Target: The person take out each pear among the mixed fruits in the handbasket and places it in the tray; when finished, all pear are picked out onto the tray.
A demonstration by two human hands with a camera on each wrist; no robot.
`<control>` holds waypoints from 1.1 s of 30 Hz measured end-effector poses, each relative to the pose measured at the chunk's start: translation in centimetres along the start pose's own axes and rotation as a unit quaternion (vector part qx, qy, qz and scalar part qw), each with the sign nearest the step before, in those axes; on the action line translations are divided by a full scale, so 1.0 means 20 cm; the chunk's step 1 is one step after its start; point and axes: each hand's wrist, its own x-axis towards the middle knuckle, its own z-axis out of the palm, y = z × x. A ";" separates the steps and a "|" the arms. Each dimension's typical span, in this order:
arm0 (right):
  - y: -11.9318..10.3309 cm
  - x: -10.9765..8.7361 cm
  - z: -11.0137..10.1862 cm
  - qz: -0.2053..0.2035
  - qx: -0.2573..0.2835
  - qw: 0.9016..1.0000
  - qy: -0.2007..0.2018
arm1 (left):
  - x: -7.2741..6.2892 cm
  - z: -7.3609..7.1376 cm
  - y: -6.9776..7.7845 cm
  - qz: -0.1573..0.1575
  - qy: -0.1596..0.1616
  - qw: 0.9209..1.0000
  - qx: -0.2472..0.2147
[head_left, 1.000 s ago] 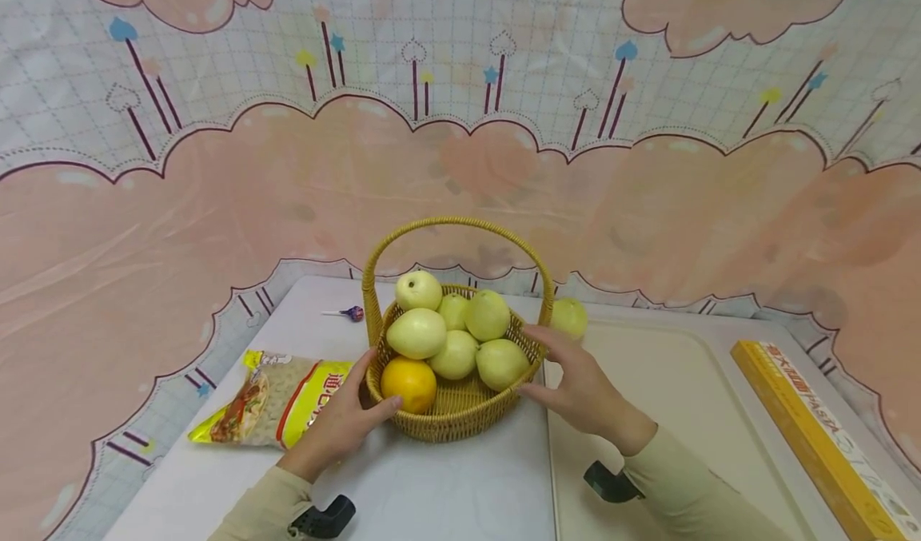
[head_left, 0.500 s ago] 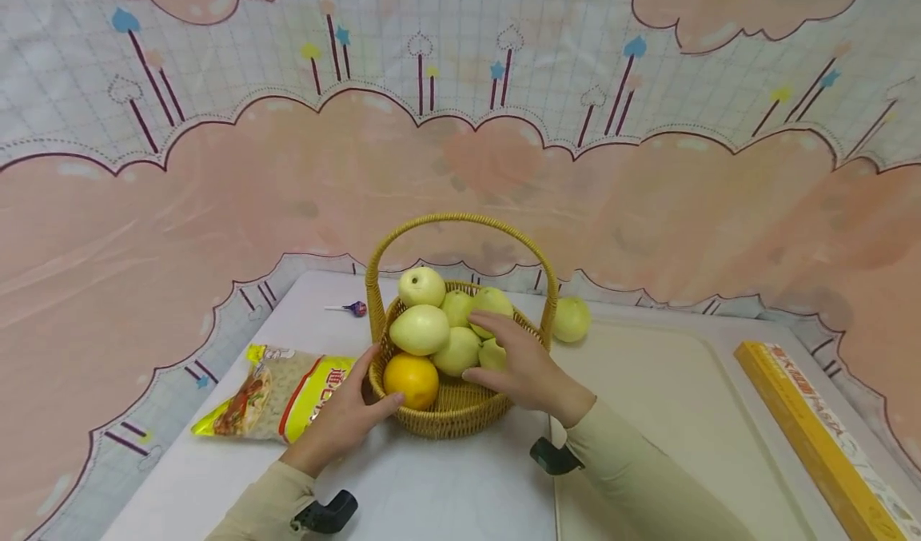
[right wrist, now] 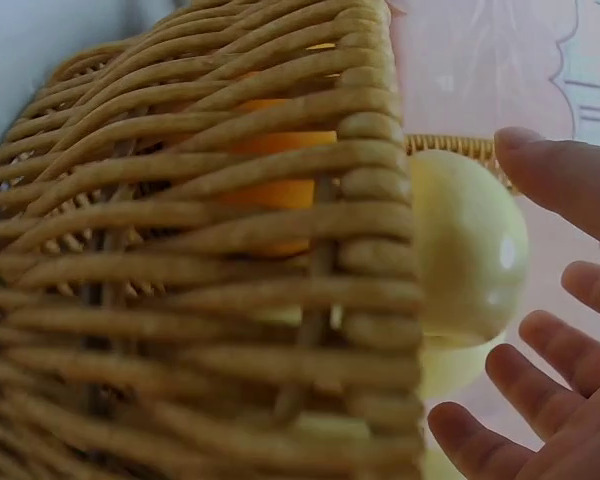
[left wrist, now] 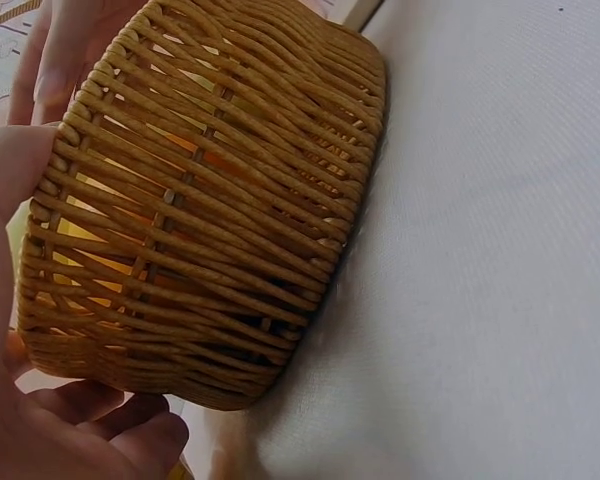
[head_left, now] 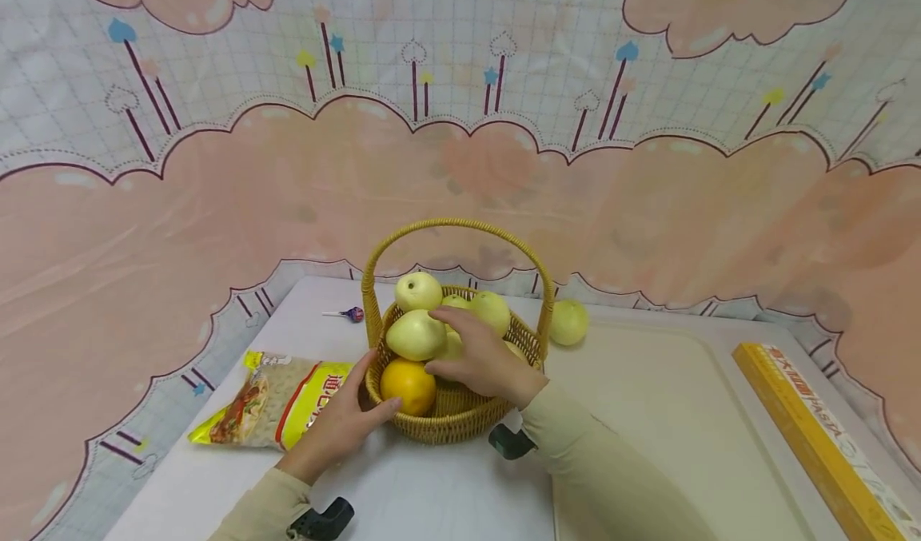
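One wicker basket (head_left: 449, 427), holding pale-green fruit (head_left: 416, 335) and an orange (head_left: 408, 387), is set toward the far edge of the surface (head_left: 432, 493). Its left rim is gripped by the left hand (head_left: 341, 417); the right hand (head_left: 489, 359) is held loosely spread over the fruit. Toward the left edge, red characters, "通心", can be read on a bag (head_left: 269, 401). "PASTA" is printed on a yellow box (head_left: 820, 437) along the right edge.
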 end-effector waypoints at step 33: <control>0.00 0.16 0.10 0.047 -0.032 0.998 -0.014 | -0.01 0.00 0.00 0.015 0.003 1.000 0.002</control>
